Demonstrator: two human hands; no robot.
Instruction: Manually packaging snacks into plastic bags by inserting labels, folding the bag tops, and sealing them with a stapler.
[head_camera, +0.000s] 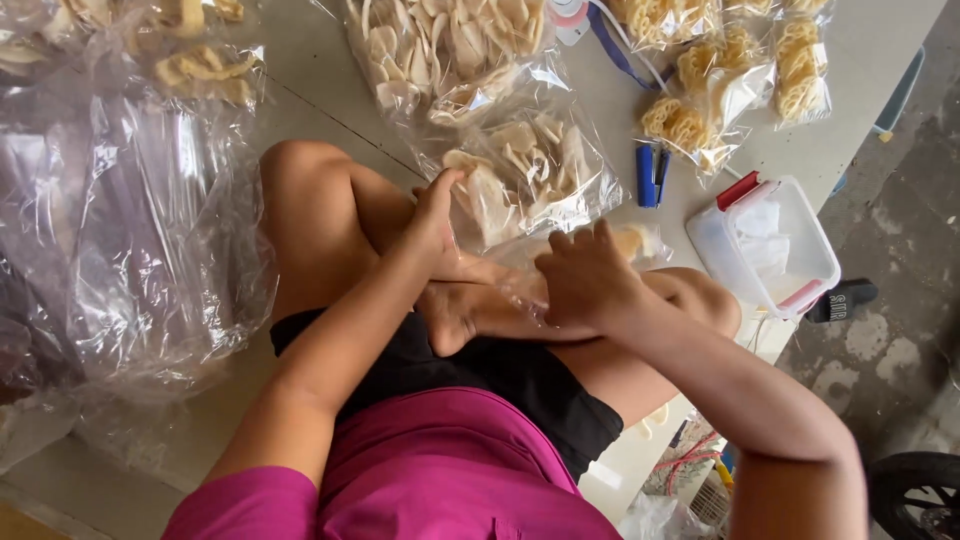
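Seen from the head camera, both hands grasp a clear plastic bag of pale crackers (520, 175) over crossed legs: the left hand (432, 215) pinches its edge, the right hand (585, 275) presses its lower corner. Nearby on the floor lie a blue stapler (652, 175) and a lidless plastic box (765, 245).

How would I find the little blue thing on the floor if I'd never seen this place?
Start at the clear plastic box with red clips, on the pale floor beside the person's knee. Just up and left of it lies the blue stapler, below a bag of curly yellow crackers. It is the only small, solid blue tool among see-through bags.
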